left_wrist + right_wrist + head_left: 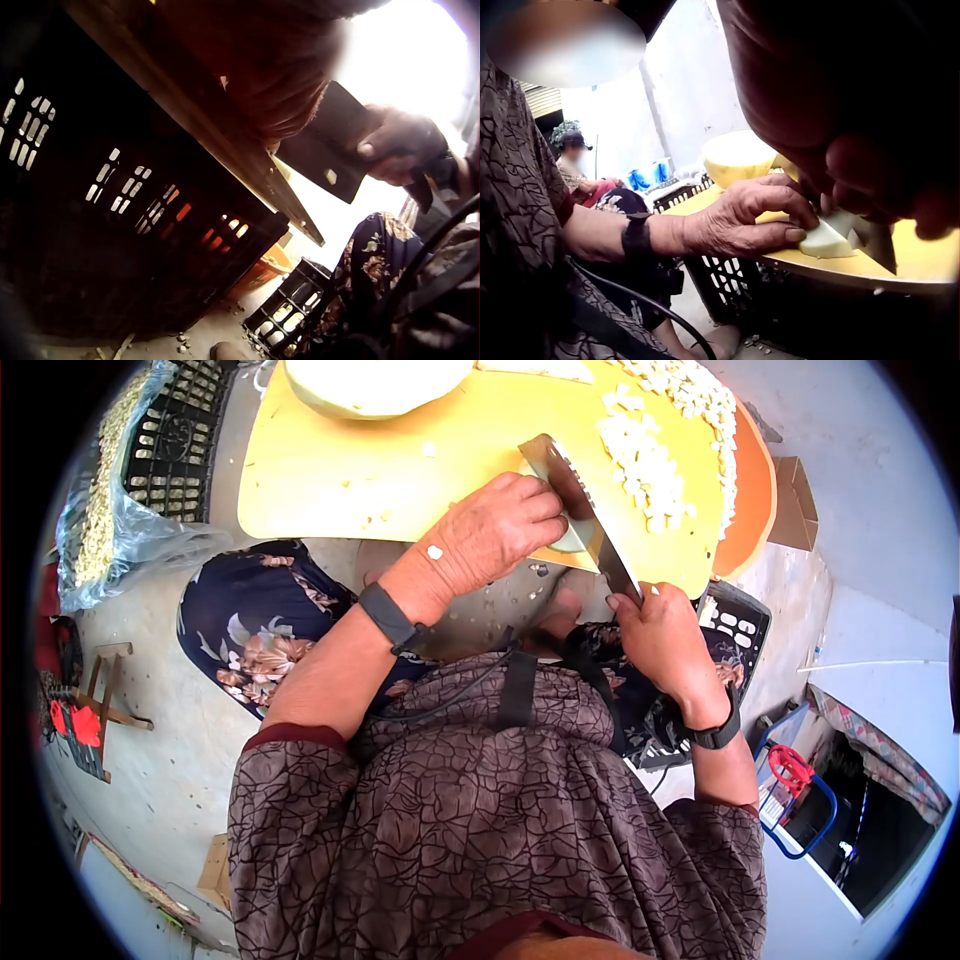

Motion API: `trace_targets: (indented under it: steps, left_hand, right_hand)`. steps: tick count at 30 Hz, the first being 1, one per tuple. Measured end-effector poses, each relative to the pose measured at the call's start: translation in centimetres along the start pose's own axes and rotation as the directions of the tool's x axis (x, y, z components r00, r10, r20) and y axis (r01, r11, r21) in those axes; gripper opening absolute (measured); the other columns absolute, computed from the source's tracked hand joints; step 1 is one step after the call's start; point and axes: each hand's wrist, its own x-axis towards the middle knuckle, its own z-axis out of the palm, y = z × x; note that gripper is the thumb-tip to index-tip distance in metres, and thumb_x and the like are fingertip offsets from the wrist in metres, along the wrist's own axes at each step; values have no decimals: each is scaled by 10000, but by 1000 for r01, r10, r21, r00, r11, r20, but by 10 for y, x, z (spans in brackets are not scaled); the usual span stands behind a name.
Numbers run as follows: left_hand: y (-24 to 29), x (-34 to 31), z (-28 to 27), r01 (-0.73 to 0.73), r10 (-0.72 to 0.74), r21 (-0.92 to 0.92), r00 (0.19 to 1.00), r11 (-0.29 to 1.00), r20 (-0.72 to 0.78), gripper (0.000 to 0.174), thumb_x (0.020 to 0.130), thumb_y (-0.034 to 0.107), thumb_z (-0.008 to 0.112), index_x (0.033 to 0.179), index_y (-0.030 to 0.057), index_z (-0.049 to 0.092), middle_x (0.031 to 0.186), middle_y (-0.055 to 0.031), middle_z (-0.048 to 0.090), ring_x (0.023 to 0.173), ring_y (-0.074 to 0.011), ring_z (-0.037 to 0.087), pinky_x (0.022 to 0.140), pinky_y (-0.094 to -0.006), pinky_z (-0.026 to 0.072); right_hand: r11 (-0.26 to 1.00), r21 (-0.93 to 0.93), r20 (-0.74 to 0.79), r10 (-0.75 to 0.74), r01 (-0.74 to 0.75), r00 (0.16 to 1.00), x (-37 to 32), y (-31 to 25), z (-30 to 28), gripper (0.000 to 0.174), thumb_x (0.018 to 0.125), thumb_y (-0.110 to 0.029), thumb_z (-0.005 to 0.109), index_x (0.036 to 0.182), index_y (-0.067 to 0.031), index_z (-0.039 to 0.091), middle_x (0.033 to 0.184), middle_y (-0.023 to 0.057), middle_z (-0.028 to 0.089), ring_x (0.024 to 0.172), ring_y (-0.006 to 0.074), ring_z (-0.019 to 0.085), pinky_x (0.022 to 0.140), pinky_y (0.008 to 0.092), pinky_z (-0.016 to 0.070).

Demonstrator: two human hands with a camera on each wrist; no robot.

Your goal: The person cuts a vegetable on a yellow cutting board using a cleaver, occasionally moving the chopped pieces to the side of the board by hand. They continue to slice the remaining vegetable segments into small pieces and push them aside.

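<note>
Head view: left hand (495,530) has fingers curled round piece (825,241), on board (330,470); right hand (665,640) grips knife (585,505) at handle end. Likely piece is light, stiff, wet-slick on cut faces, may snap if thin. Best hold: far side from knife, fingertips tucked.

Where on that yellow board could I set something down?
The board's left part, between the big cut piece, the left hand and the left edge, is bare except for crumbs. The right is crowded: knife and white pieces.
</note>
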Motion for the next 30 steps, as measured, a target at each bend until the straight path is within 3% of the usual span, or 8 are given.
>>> trace_targets:
  steps: [6,9,12,15,18,24,27,30]
  left_hand:
    - [0,0,0,11,-11,-16,1000,1000,8,222,755,85,646,974,69,675,952,-51,620,986,-233,588,909,-348,485]
    - [-1,1,1,12,-12,-19,1000,1000,11,206,769,89,649,972,75,678,952,-45,624,978,-234,588,902,-347,488]
    - [0,1,1,22,-21,-13,1000,1000,8,194,776,96,656,968,76,678,953,-38,630,969,-235,589,896,-347,491]
    - [1,2,-1,19,-19,10,1000,1000,17,187,779,101,661,964,76,676,956,-36,633,965,-233,589,898,-349,493]
    - [-1,2,-3,12,-12,9,1000,1000,18,180,787,100,664,965,76,675,958,-34,634,966,-230,589,904,-349,494]
    - [-1,2,1,21,-21,-4,1000,1000,-1,172,792,102,666,962,80,668,951,-33,622,960,-230,580,897,-350,490]
    - [-2,1,1,11,-11,-6,1000,1000,20,172,791,102,668,962,83,659,949,-34,610,959,-234,574,894,-351,488]
    - [-3,2,-1,-1,1,2,999,1000,39,175,787,101,672,961,83,651,954,-35,606,958,-234,571,891,-352,487]
  right_hand:
    - [994,43,83,101,-105,991,1,-4,-3,253,901,-168,647,893,81,691,766,322,640,787,484,662,730,500,544]
    - [987,9,139,158,-161,977,5,-5,-3,217,905,-114,643,1040,55,633,864,271,672,840,469,640,762,475,516]
    - [963,65,143,249,-260,958,6,-9,1,230,910,-118,640,1069,48,637,894,276,674,878,467,643,787,464,517]
    - [973,68,150,208,-220,967,9,4,6,243,910,-121,640,1090,43,638,932,284,672,925,465,643,811,455,516]
    - [987,47,162,146,-155,976,8,6,3,241,907,-121,644,1072,55,638,930,288,670,923,471,641,813,457,514]
    - [976,32,193,206,-216,959,18,-3,4,235,899,-110,646,1019,92,642,848,314,660,841,473,646,777,447,522]
    - [965,167,90,188,-201,978,30,-9,16,288,882,-168,647,825,113,672,816,350,638,835,486,661,759,481,533]
    - [976,160,30,142,-145,989,33,-4,27,282,882,-162,641,820,111,670,801,342,638,818,486,658,753,478,535]
